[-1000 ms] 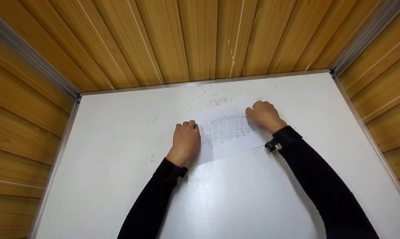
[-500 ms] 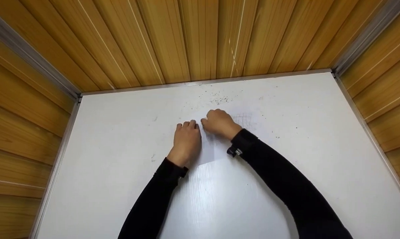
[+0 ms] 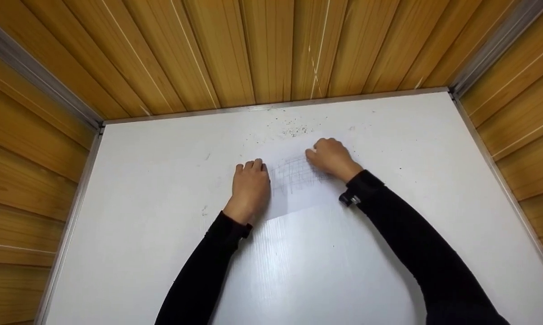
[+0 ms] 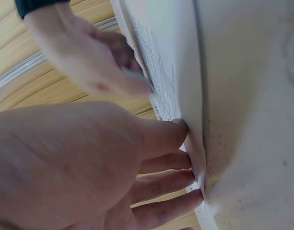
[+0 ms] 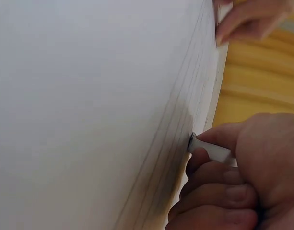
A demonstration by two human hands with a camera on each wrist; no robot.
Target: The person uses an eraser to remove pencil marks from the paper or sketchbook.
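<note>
A white sheet of paper (image 3: 298, 202) lies on the table, drawn over with a grid of thin grey lines (image 3: 295, 175). At its left edge my left hand (image 3: 250, 187) presses it down, thumb and fingertips resting on the paper in the left wrist view. Over the right part of the grid, my right hand (image 3: 330, 158) pinches a small white eraser (image 5: 213, 151) between thumb and curled fingers. The eraser's darkened end meets the paper in the right wrist view. From the head, the hand hides the eraser.
Dark crumbs (image 3: 294, 128) are scattered on the white table (image 3: 163, 180) beyond the paper, with faint smudges left and right. Wood-patterned panels (image 3: 271, 49) stand behind the table and along both sides.
My right hand swept left across the grid to near the left hand, then came back partway to the right with the eraser. The left hand stays at the paper's left edge.
</note>
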